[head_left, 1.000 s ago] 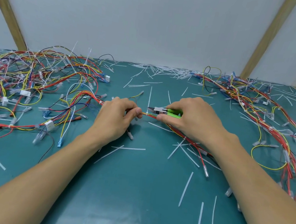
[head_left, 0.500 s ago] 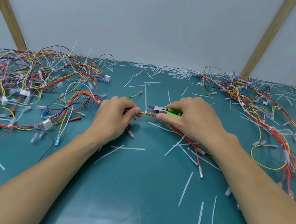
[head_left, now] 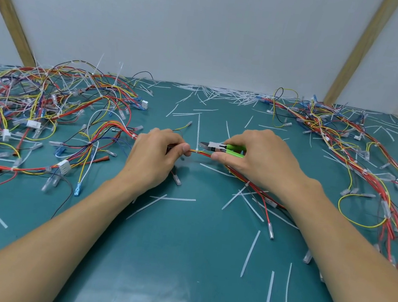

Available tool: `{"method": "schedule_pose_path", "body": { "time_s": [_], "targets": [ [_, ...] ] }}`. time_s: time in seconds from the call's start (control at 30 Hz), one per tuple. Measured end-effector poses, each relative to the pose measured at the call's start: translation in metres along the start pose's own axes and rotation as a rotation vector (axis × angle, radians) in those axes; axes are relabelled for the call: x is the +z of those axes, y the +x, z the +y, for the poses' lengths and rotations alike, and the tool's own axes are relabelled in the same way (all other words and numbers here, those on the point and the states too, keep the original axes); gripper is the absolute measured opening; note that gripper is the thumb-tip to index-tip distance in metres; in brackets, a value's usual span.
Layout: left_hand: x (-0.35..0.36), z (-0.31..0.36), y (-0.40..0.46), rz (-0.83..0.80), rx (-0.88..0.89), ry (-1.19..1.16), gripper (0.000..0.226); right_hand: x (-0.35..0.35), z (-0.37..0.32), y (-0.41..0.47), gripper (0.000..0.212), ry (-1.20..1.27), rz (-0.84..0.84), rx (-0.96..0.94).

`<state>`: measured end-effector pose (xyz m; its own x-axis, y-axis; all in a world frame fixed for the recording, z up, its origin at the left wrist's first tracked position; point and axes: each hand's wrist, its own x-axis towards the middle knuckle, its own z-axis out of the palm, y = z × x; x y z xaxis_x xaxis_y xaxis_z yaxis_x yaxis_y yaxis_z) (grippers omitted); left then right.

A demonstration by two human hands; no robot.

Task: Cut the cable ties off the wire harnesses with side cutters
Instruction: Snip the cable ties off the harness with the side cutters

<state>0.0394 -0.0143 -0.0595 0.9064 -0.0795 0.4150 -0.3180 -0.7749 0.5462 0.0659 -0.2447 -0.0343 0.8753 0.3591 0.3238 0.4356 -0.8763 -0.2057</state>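
The left hand (head_left: 153, 156) pinched a bundle of red, orange and yellow wires (head_left: 199, 152) between thumb and curled fingers, its grip closed tight on the strands. Just to its right, the right hand (head_left: 259, 158) had its grip wrapped round the green handles of the side cutters (head_left: 223, 149), with the thumb also pressing the same bundle from below. The metal nose of the cutters pointed left toward a white cable tie (head_left: 198, 135) that stood upright from the bundle in the short gap between the two hands; whether the blades touched the tie could not be told.

From the left hand the bundle ran off into a loose tangle of wire harnesses (head_left: 45, 115) with white and blue plugs, spread over the left of the teal surface (head_left: 178, 262). From the right hand it trailed back under the forearm, another tie (head_left: 247, 183) around it there. A second heap of wires (head_left: 359, 156) curved along the right side. Cut white tie strips (head_left: 250, 252) lay scattered across the surface, thickest in a drift (head_left: 223, 94) against the white back wall (head_left: 209, 25). No bin or tray held any of it; everything lay loose on the surface. Slanting wooden battens (head_left: 357, 52) crossed the wall.
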Motion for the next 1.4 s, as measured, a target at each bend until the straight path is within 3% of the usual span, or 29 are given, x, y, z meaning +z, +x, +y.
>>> {"method": "schedule_pose_path", "body": {
  "time_s": [1.4],
  "targets": [
    [0.001,-0.003,-0.001,0.029,0.029,0.011,0.021,-0.004,-0.011,-0.003,0.059,0.046,-0.131,0.045]
  ]
}}
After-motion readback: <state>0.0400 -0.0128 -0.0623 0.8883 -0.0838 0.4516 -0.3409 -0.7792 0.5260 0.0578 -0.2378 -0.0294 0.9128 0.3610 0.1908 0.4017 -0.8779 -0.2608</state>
